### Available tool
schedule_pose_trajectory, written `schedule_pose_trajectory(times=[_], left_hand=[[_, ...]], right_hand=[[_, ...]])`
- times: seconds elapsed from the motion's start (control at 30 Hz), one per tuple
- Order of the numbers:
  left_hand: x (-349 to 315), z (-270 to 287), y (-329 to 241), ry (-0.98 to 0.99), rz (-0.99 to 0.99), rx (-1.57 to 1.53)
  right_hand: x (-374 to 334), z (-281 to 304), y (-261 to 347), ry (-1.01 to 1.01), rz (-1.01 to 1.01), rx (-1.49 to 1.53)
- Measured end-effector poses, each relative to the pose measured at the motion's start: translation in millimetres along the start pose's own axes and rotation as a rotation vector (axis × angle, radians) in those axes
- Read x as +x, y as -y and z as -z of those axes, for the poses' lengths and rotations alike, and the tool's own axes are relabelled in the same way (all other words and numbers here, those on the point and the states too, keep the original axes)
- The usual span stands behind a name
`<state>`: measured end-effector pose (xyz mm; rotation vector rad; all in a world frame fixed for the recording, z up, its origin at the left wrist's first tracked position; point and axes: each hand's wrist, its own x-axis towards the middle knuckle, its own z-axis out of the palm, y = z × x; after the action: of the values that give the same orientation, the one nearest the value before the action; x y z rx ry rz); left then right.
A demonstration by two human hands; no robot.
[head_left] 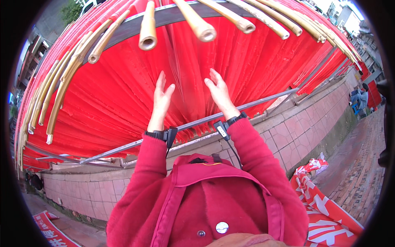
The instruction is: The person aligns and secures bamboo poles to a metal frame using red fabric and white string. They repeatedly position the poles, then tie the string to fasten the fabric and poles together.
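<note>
Long sheets of red cloth (247, 57) hang in close rows from bamboo poles (193, 18) laid side by side across a metal frame. My left hand (161, 99) reaches up in front of the sheets, fingers stretched and thumb apart. Facing it, my right hand (219, 91) is held the same way, palm turned inward. Nothing shows in either hand. Between them hang the folds of a few sheets; whether my fingers touch the cloth I cannot tell. Each wrist wears a black strap with a small device.
A metal rail (189, 124) crosses at wrist height, above a low pink tiled wall (288, 136). Pole ends jut toward me overhead. Red printed banners (325, 210) lie on the brick paving at right, another (51, 230) at lower left. A person (361, 99) sits far right.
</note>
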<state>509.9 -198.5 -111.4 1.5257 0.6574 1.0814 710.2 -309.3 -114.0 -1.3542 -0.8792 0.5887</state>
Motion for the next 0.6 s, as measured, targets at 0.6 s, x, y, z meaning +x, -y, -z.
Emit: schedule_pose_trajectory(times=[0.6], left_hand=[[-126, -196, 71, 0.575, 0.47, -0.128]], right_hand=[[-108, 205, -12, 0.195, -0.235, -0.081]])
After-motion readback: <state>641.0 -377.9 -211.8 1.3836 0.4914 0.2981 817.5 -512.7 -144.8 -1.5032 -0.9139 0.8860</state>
